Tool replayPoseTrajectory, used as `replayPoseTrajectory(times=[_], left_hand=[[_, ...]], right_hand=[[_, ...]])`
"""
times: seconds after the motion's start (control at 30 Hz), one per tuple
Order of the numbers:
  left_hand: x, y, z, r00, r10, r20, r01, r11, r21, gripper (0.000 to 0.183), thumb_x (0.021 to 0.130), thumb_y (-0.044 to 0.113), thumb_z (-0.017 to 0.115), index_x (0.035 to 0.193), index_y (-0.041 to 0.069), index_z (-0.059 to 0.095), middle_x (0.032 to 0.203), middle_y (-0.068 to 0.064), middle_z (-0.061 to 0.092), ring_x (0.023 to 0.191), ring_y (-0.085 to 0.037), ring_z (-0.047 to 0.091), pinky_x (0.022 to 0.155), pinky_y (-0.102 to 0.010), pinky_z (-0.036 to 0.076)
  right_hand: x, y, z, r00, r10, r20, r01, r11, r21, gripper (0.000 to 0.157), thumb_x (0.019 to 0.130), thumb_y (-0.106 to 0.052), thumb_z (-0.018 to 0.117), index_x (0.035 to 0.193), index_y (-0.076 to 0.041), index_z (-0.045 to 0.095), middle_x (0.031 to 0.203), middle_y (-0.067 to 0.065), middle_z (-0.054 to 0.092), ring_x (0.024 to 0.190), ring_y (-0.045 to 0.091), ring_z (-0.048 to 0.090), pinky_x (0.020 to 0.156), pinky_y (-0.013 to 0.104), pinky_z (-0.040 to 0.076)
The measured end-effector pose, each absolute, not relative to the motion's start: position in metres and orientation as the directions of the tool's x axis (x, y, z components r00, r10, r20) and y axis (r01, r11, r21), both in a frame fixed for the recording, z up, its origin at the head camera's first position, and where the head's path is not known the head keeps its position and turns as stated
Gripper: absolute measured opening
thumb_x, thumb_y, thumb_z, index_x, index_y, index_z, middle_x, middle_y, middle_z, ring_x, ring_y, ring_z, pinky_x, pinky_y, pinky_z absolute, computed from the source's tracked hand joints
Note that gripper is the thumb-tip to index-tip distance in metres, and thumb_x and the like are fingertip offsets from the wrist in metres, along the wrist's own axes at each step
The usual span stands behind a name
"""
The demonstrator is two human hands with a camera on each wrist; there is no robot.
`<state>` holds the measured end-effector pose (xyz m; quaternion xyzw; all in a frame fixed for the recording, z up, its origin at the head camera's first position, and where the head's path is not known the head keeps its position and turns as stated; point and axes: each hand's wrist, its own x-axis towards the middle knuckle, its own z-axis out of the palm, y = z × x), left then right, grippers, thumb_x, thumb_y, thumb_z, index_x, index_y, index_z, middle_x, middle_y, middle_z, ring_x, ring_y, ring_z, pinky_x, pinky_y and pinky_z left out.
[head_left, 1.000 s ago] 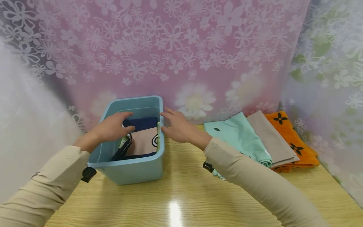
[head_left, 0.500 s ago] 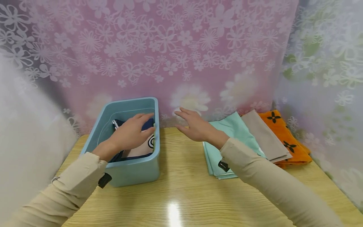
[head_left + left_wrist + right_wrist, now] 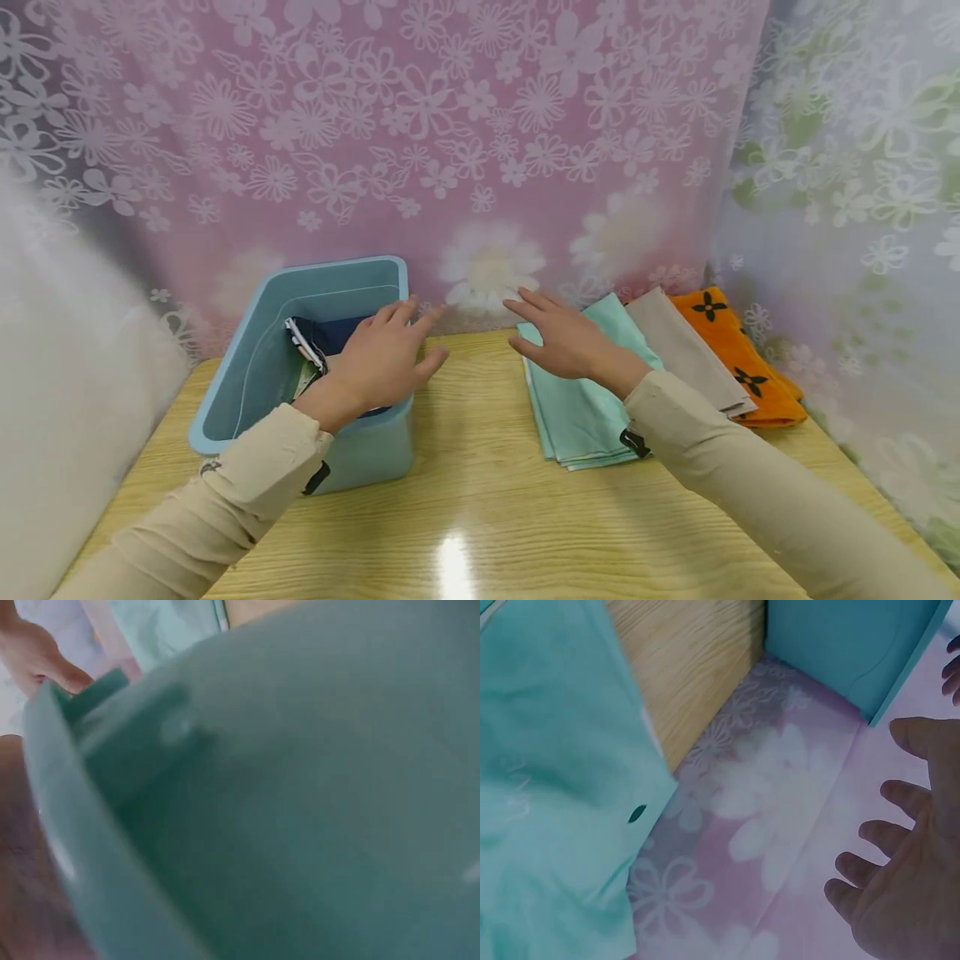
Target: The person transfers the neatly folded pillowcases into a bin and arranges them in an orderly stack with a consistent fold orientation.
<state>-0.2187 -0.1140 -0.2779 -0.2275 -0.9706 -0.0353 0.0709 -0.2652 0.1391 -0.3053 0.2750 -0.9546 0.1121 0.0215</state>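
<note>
My left hand (image 3: pixel 378 358) hovers with spread fingers over the right rim of a blue plastic bin (image 3: pixel 258 358), holding nothing. Inside the bin lie folded cloths, among them a navy one (image 3: pixel 341 333); my left hand and forearm hide part of them. In the left wrist view the bin's wall (image 3: pixel 285 787) fills most of the picture. My right hand (image 3: pixel 566 337), fingers extended and nothing in its grasp, is above the far left part of a folded mint-green cloth (image 3: pixel 577 417). The right wrist view shows this hand (image 3: pixel 907 877) apart from the mint cloth (image 3: pixel 555 787).
Right of the mint cloth, a folded greyish-beige cloth (image 3: pixel 686 354) overlaps a folded orange cloth (image 3: pixel 757 383) with black flower shapes. All stand on a wooden table (image 3: pixel 465 467). A pink flowered curtain (image 3: pixel 450 167) hangs behind, and a pale one (image 3: pixel 847 250) at the right.
Both hands have moved right: the left from inside the bin's opening to its right rim, the right from beside the bin to over the mint cloth. The camera view has shifted slightly.
</note>
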Motion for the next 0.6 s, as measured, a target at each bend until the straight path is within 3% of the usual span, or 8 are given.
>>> replayPoseTrajectory(times=[0.27, 0.6], left_hand=[[-0.218, -0.096, -0.29, -0.83, 0.508, 0.23, 0.493, 0.861, -0.125, 0.056, 0.089, 0.052, 0.039, 0.137, 0.022, 0.037, 0.139, -0.015, 0.029, 0.128, -0.032, 0.021, 0.101, -0.048, 0.018], [-0.218, -0.068, -0.305, -0.824, 0.526, 0.212, 0.493, 0.849, -0.191, 0.056, 0.089, 0.055, 0.033, 0.138, 0.027, 0.033, 0.141, -0.012, 0.026, 0.129, -0.032, 0.018, 0.103, -0.047, 0.011]], right_hand=[[-0.263, 0.169, -0.318, -0.854, -0.507, 0.116, -0.51, 0.86, 0.006, 0.062, 0.089, -0.051, 0.039, 0.142, -0.021, 0.024, 0.145, 0.01, 0.016, 0.13, 0.034, 0.014, 0.101, 0.05, 0.014], [-0.257, 0.201, -0.334, -0.907, -0.421, 0.034, -0.418, 0.906, 0.063, 0.066, 0.087, -0.06, 0.032, 0.142, -0.028, 0.019, 0.147, 0.006, 0.008, 0.131, 0.034, 0.005, 0.1, 0.055, 0.002]])
